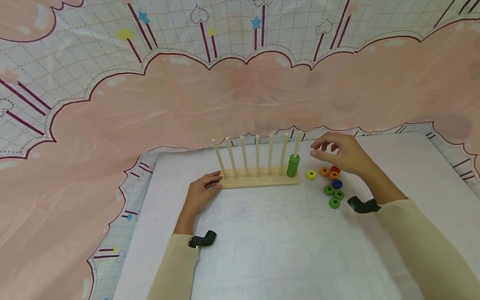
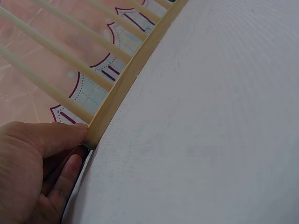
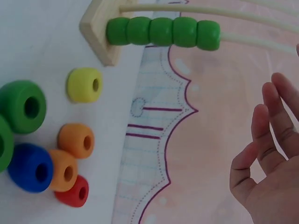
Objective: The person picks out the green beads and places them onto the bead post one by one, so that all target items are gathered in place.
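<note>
A wooden peg rack [image 1: 258, 180] with several upright pegs stands on the white surface. Several green beads [image 1: 293, 165] are stacked on its rightmost peg. At the rack's left end, my left hand [image 1: 202, 191] pinches the corner of the base; the left wrist view shows the thumb [image 2: 65, 135] at the end, fingers partly hidden below. My right hand [image 1: 341, 152] is raised right of the bead stack, fingers loosely bent, nothing visible between them. Below it lie loose beads: a yellow bead [image 1: 311, 175], two orange, a red bead [image 3: 74, 192], a blue bead [image 1: 337, 184] and three green.
A white board or sheet [image 1: 262, 250] with faint printing lies under everything. Around it spreads a pink and checked patterned cloth [image 1: 210, 100]. Dark straps [image 1: 363, 205] with small devices sit on both wrists.
</note>
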The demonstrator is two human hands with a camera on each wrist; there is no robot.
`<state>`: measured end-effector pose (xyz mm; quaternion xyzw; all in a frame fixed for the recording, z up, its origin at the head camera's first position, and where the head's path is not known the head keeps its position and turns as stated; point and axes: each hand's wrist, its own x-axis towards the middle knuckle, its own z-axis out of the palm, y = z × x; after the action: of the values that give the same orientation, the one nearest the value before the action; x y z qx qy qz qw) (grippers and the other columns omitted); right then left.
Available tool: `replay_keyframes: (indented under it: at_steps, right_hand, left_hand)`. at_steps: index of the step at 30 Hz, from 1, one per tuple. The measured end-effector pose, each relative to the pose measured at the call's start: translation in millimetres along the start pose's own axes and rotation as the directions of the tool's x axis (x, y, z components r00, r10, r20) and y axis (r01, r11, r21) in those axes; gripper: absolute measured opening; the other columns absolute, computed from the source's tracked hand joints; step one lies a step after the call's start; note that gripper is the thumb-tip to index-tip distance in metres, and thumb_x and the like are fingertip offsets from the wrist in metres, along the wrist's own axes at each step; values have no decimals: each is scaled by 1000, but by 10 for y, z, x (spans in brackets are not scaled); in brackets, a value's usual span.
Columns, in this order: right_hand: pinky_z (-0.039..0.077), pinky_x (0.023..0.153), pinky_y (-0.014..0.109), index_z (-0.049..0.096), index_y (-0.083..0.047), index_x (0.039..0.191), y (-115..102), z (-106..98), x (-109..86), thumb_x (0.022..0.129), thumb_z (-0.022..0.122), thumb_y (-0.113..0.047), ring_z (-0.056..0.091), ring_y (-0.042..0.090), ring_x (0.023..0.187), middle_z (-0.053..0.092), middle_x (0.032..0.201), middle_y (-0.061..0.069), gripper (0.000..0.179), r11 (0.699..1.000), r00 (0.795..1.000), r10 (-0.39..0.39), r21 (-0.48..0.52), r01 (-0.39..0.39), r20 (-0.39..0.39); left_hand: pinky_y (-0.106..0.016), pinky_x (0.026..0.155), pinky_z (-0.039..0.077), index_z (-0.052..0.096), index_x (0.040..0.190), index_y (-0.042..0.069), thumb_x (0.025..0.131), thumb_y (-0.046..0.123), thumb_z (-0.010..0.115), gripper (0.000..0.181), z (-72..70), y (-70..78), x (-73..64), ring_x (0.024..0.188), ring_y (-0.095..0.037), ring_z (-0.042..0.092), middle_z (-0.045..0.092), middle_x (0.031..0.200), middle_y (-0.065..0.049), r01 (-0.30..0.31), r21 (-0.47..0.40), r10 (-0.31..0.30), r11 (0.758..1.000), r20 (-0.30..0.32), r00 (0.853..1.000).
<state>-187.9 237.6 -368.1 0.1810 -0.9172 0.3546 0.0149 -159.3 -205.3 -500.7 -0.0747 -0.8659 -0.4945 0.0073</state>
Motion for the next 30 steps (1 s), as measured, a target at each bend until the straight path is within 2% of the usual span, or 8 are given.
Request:
replay_keyframes:
  at_steps: [5,9,13,18,22,30]
  right_hand:
    - [50,80,34,77,-16,108,124,-2,-83,95,74,-30,56,16,92,71,97,-1,20,996,998,-58,-67,59,21]
    - [50,77,32,78,-17,105,236,6,-159,95,74,-31,55,13,86,70,90,-5,18,991,997,-72,-114,76,36]
    - [53,76,36,79,-16,103,354,11,-240,92,78,-31,57,16,85,72,89,-5,18,987,997,-65,-143,72,50]
    - [50,68,29,80,-16,103,485,27,-320,87,83,-29,58,22,87,71,91,-5,21,985,997,-56,-160,64,58]
    - [49,69,28,80,-14,102,560,43,-366,85,85,-28,59,22,89,72,93,-2,22,984,996,-59,-162,70,67]
    - [50,74,30,81,-18,103,728,124,-426,85,85,-27,59,19,92,72,99,-2,21,984,986,2,-177,28,167]
  left_hand:
    - [-28,104,56,71,127,2,95,11,74,33,0,8,0,124,-24,66,62,145,-5,5,-1,-5,1000,3,1000]
    - [-27,104,56,71,127,2,95,11,74,33,0,10,1,124,-24,66,62,145,-4,7,1,-7,1000,3,1000]
    - [-26,105,55,71,127,2,95,11,74,33,0,10,0,125,-23,65,62,145,-5,6,2,-6,1000,1,1000]
    - [-25,106,54,71,126,1,95,11,74,32,0,4,0,130,-23,62,62,145,-5,2,6,-2,1000,0,1000]
    - [-25,106,54,72,125,2,95,12,74,32,-1,-2,1,131,-23,61,62,145,-5,1,9,-1,1000,0,1000]
    - [-27,105,55,71,126,4,95,13,74,33,-1,3,-1,128,-23,64,62,145,-3,20,3,-20,1000,5,1000]
